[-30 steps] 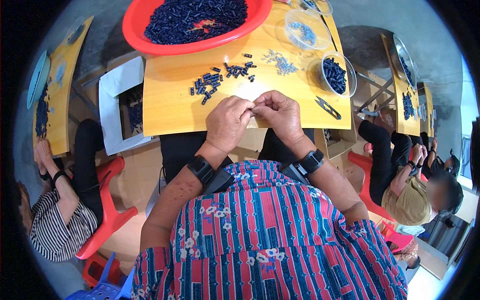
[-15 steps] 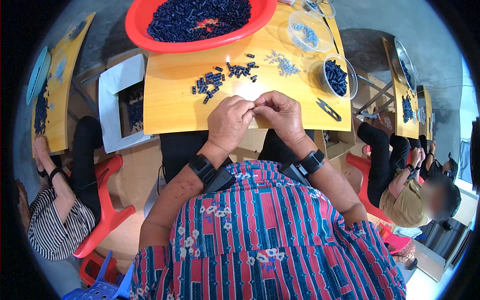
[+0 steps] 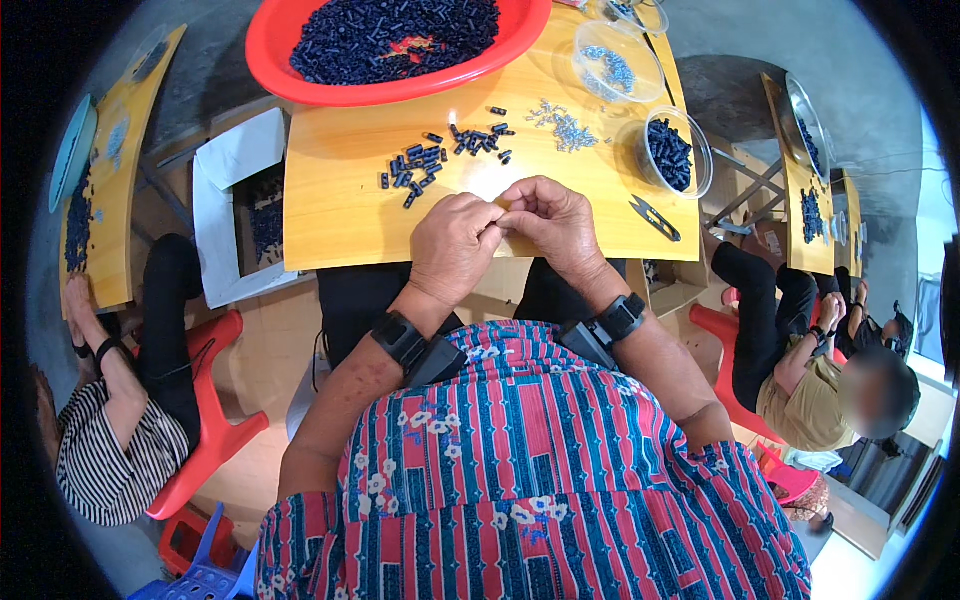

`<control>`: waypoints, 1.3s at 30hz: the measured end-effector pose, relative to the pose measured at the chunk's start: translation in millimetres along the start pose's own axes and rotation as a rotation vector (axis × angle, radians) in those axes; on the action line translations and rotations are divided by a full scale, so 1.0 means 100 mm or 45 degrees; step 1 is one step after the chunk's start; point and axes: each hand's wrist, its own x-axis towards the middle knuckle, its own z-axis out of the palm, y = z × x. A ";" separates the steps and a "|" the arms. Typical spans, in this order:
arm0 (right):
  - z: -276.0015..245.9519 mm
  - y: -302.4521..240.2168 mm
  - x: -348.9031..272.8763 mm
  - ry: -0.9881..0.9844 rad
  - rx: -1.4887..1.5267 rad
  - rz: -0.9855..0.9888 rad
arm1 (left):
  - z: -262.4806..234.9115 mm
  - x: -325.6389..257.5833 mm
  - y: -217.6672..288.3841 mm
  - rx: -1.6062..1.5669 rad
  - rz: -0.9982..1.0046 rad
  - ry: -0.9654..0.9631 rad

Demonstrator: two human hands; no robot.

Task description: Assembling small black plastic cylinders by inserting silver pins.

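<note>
Both hands meet over the near edge of the yellow table, fingertips pinched together. My left hand (image 3: 452, 243) is closed, its thumb and forefinger touching the fingers of my right hand (image 3: 553, 224), which is closed in a pinch too. Whatever sits between the fingertips is hidden or too small to name. Just beyond the hands lies a loose group of small dark cylindrical pieces (image 3: 413, 167). Further right is a scatter of tiny clear and silvery pieces (image 3: 567, 130). A pair of black thread snips (image 3: 655, 218) rests to the right of my right hand.
A large red basin (image 3: 400, 92) of dark pieces stands at the back. On the right are a clear tub (image 3: 697, 150) of dark pieces and a clear bowl (image 3: 640, 75) of small pieces. A white carton (image 3: 235, 150) is left of the table. Other people work at tables either side.
My hands stay pinched together, with only slight shifts of the fingers. The whole view has moved a little; nothing on the table visibly differs.
</note>
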 end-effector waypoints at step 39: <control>0.35 -0.28 0.31 -0.274 -0.917 -0.847 | 0.03 -0.13 -0.05 -0.154 -0.063 -0.009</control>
